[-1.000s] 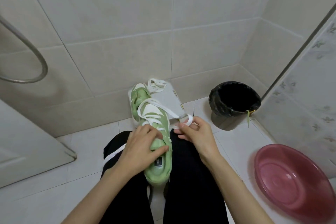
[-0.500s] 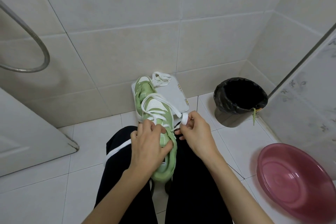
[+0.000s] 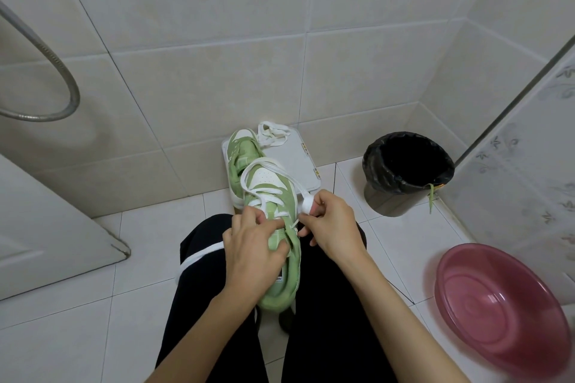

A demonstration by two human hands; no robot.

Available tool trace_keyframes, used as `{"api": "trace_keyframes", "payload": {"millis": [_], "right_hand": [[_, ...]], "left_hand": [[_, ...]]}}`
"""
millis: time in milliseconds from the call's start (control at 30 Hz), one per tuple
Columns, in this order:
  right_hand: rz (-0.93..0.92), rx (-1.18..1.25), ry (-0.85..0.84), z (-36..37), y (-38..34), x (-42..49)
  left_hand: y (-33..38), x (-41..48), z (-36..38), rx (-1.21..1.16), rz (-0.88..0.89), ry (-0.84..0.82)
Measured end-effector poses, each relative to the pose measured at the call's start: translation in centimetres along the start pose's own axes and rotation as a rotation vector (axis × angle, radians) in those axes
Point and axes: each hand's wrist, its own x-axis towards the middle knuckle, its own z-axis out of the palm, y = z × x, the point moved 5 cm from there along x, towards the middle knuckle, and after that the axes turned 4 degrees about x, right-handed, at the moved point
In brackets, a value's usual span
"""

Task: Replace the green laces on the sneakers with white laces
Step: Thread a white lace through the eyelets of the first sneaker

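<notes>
Centrally, on the lap: left hand [image 3: 252, 247] curls round the green sneaker [image 3: 281, 277]; right hand [image 3: 334, 227] pinches the white lace [image 3: 306, 206], looped over its fingertip.

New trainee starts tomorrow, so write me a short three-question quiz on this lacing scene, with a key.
1. True or false: the left hand holds the green sneaker over the lap.
2. Where is the green lace? A, hanging over the rim of the black bin; B, threaded through the held sneaker's eyelets; C, in the left hand.
3. Which hand pinches the rolled end of the white lace?
Key: 1 true; 2 A; 3 the right hand.
</notes>
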Motion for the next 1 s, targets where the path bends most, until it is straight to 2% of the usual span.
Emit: {"api": "trace_keyframes", "payload": {"millis": [133,300,433,667,1000], "right_hand": [[0.051,0.106,-0.011,0.4,0.3,-0.2],[0.043,0.151,0.136,0.5,1.3,-0.8],[0.071,0.277,0.192,0.7,2.0,-1.2],[0.024,0.153,0.254,0.6,1.6,-1.9],[0.013,0.109,0.24,0.8,1.6,-2.0]], "left_hand": [[0.0,-0.6,-0.3,-0.017,0.038,0.024],[-0.2,-0.8,-0.6,-0.061,0.049,0.013],[-0.2,-0.8,-0.8,-0.088,0.062,0.006],[0.1,-0.4,-0.7,-0.097,0.022,0.003],[-0.2,-0.3,-0.6,-0.088,-0.002,-0.011]]}}
